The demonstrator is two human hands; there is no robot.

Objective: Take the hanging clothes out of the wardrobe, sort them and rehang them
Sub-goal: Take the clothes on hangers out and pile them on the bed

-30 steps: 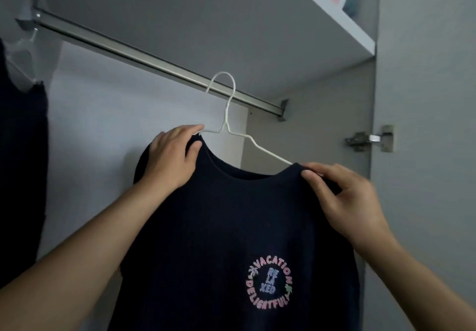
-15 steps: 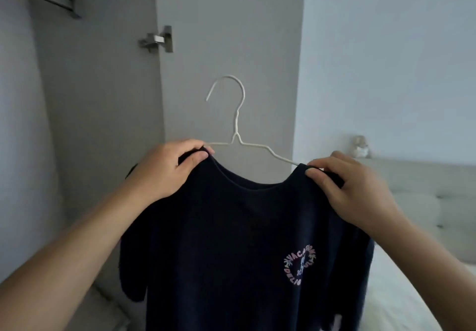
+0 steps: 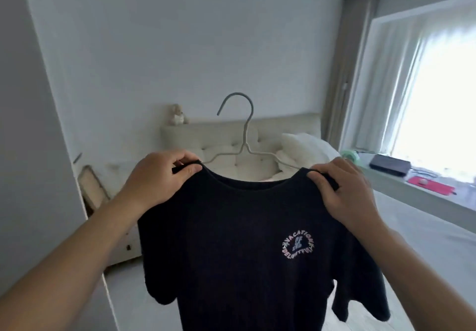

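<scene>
A dark navy t-shirt (image 3: 244, 248) with a round pink-and-white chest print hangs on a white wire hanger (image 3: 244, 134), held up in front of me. My left hand (image 3: 157, 176) grips the shirt's left shoulder with the hanger arm inside it. My right hand (image 3: 345, 189) grips the right shoulder the same way. The hanger's hook stands free above the collar, touching nothing. The wardrobe's rail is out of view.
A bed (image 3: 425, 240) with a tufted headboard (image 3: 219, 134) and white pillows (image 3: 304, 147) lies ahead and to the right. A grey panel (image 3: 31, 150) fills the left edge. At the right, a window ledge (image 3: 412, 189) carries a dark box and a red item.
The hanger with the shirt came off the wardrobe rail. I have turned right, away from the wardrobe toward the bed, with both hands keeping their grip on the shoulders.
</scene>
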